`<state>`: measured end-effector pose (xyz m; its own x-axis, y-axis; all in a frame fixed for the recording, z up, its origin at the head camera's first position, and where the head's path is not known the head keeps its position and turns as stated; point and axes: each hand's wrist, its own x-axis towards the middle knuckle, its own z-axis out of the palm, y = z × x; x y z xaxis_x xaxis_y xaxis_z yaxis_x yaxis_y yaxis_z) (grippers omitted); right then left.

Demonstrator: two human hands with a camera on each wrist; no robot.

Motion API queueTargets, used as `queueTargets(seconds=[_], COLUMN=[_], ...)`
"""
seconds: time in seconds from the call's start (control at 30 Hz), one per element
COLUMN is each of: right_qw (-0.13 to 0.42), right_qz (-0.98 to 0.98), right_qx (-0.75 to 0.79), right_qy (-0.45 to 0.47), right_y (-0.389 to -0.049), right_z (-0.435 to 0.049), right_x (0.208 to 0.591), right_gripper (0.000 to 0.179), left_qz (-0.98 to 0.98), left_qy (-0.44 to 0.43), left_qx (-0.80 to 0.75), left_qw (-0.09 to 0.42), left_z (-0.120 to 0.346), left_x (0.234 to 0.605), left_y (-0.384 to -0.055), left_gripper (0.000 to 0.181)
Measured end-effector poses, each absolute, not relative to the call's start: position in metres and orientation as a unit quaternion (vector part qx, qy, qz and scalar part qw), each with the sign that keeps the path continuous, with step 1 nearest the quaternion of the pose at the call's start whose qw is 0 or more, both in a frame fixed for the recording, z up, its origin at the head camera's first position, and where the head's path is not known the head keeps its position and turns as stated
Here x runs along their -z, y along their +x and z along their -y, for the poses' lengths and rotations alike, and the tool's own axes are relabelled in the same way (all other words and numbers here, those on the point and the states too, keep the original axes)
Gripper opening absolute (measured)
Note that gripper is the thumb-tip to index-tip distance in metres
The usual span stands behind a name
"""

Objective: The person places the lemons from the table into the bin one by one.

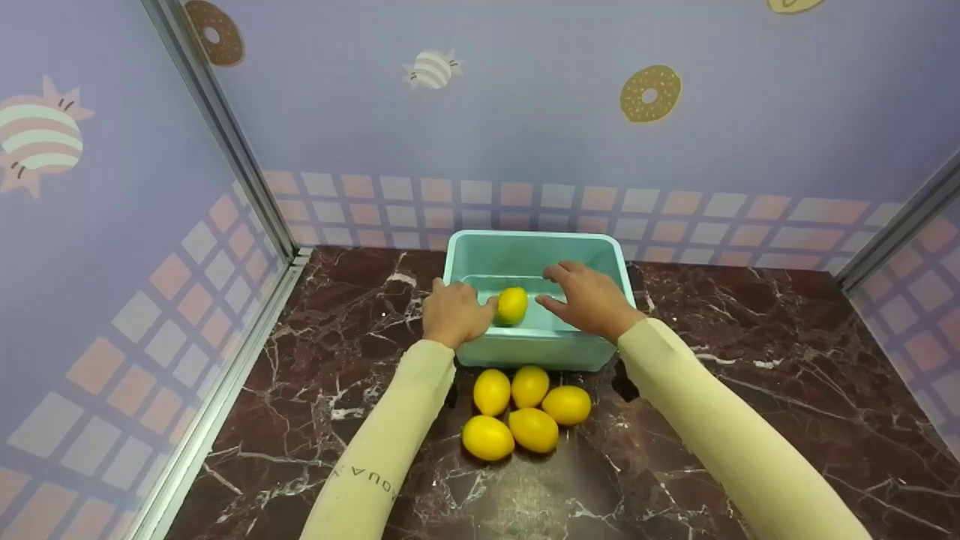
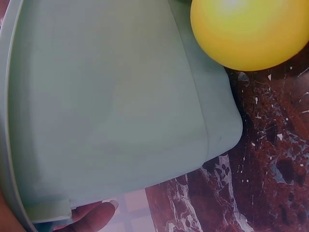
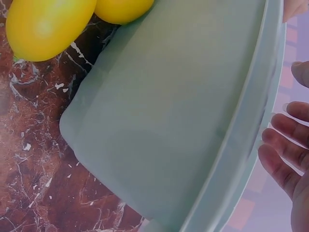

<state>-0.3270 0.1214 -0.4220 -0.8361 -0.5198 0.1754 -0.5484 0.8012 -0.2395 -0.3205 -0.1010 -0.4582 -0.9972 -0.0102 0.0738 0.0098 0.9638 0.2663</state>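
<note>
1. Right hand [image 1: 592, 298]: grip released, fingers spread over the right half of the bin [image 1: 540, 333], holding nothing.
2. Left hand [image 1: 459, 311]: grip looks hooked on the bin's left rim, fingers outside, thumb inside just beside the lone lemon [image 1: 512, 306]. Can't tell if the thumb touches it.
3. Lone lemon is inside the bin, left of centre, toward the near wall.
4. Five lemons [image 1: 533, 430] sit clustered on the desk [image 1: 285, 420], just in front of the bin's near wall: two far, one right, two near.
5. Risk: a tug on the left rim could slide the bin near and scatter the cluster; they're round, so likely to roll.
6. Risk: tilting the bin could roll the lone lemon.
7. Risk: low wrists could clip the cluster; both forearms flank it.
8. Patterned wall [image 1: 525, 135] stands behind the bin.
</note>
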Motion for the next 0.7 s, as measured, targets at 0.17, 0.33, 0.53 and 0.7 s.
queueTargets(seconds=[0.17,0.33,0.53,0.7], right_qw=[0.047,0.05,0.047,0.043], right_qz=[0.948,0.947,0.947,0.948], right_qx=[-0.143,-0.143,-0.144,-0.142], right_qy=[0.28,0.284,0.284,0.28], right_y=[-0.3261,-0.3251,-0.3219,-0.3189], right_z=[-0.1227,-0.1224,-0.1196,-0.1184], right_x=[0.4228,0.4222,0.4215,0.4227], right_gripper=[0.045,0.046,0.046,0.047], left_qz=[0.99,0.99,0.99,0.99], left_qy=[0.0,0.0,0.0,0.001], left_qx=[0.133,0.139,0.134,0.132], left_qw=[0.039,0.038,0.039,0.038], left_z=[0.1009,0.1009,0.1008,0.1009], left_x=[0.458,0.457,0.4575,0.4577], left_y=[-0.3213,-0.3212,-0.3213,-0.3211], left_gripper=[0.051,0.05,0.052,0.052])
